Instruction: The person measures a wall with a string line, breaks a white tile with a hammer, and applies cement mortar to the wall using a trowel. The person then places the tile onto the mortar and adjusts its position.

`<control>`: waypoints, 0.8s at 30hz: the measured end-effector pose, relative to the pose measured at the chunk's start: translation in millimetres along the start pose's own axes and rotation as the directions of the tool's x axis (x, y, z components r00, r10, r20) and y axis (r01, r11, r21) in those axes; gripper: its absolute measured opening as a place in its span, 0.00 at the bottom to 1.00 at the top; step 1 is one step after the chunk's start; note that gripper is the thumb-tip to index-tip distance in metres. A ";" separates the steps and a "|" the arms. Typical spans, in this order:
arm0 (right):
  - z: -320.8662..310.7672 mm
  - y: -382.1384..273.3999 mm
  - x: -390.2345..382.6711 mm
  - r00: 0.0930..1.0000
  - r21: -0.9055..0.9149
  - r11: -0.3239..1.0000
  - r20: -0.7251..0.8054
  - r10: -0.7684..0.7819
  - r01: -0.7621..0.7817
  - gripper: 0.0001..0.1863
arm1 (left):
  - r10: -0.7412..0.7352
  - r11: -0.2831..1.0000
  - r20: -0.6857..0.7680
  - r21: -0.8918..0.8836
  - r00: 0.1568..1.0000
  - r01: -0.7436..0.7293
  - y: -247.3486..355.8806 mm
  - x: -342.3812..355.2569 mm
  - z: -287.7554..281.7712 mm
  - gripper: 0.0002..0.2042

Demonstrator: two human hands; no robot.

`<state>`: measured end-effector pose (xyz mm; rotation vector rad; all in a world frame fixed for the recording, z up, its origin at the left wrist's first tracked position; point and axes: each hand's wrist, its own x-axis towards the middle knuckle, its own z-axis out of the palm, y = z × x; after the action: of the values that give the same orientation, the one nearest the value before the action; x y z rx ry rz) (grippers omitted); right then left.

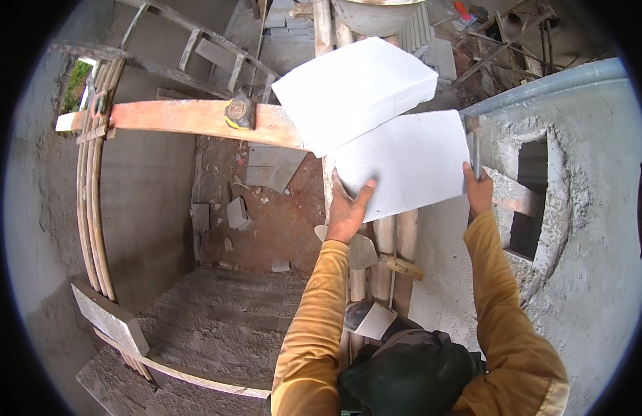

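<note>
Both hands are on a flat white block point(411, 163) in the middle: my left hand point(350, 211) grips its near left corner with the thumb on top, and my right hand point(478, 186) holds its right edge. A second white block point(355, 83) lies just beyond it, touching it. A black-and-yellow tape measure point(240, 111) sits on an orange-tinted wooden plank point(161, 116) to the left. Below my left hand is a trowel point(362, 253) with a wooden handle, over round poles point(406, 236). A grey metal tool point(475, 139) stands by the block's right edge, partly hidden.
A weathered ladder point(190, 48) crosses the upper left. Bundled bamboo poles point(92, 201) stand left, above rough concrete steps point(217, 312). Far below is a dirt floor point(258, 229) with block scraps. A plastered wall point(584, 208) with a rough opening point(529, 194) is right. A round container point(373, 17) is beyond.
</note>
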<state>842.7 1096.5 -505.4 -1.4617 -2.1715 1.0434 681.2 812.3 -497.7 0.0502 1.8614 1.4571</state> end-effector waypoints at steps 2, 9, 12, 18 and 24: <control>-5.2 6.1 -14.7 0.998 0.082 0.994 0.023 0.065 -0.066 0.26 | 0.082 0.994 0.011 -0.068 0.997 -0.081 -12.1 -4.0 -6.9 0.50; -21.6 -17.8 -14.0 0.959 0.137 0.970 0.233 0.163 -0.199 0.24 | 0.119 0.981 -0.026 -0.152 0.993 -0.121 -20.3 -0.9 8.3 0.45; -43.8 -33.3 -24.3 0.956 0.031 0.991 0.267 0.120 -0.133 0.24 | 0.002 0.990 0.043 -0.142 0.999 0.004 -11.0 -17.3 0.4 0.45; -95.7 -45.1 -52.3 0.919 -0.196 0.975 0.357 0.169 -0.103 0.22 | -0.074 0.981 0.132 -0.168 0.989 0.096 -14.7 -89.2 -1.4 0.45; -95.3 -26.0 -83.0 0.935 -0.140 0.986 0.327 0.137 -0.096 0.21 | -0.020 1.000 0.030 0.011 0.999 0.020 -26.3 -115.5 0.5 0.47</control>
<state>919.7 1054.0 -411.0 -1.5805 -2.4438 1.3051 774.4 750.4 -458.8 0.0583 1.8403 1.4250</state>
